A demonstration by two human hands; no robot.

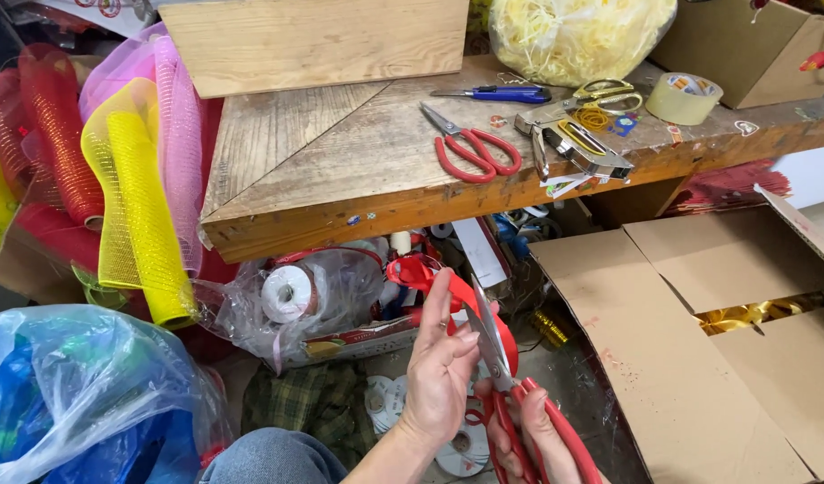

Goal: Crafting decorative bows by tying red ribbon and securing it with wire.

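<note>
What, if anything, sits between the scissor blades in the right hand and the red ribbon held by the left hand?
Nothing visible does. The left hand holds the red ribbon up, and the red-handled scissors in the right hand have their blades right against it. No other object lies between them; whether the blades already touch the ribbon is unclear.

Single view, worn on the head. Looks down and forward from above the lap, hands close under the lens at the bottom edge: left hand (441, 372), right hand (530, 437). Faces a wooden workbench (331, 170) across the upper half, near, its top seen at a slant. Takes in the clutter beneath it, mesh rolls (134, 206) at left, cardboard box (699, 341) at right.
</note>
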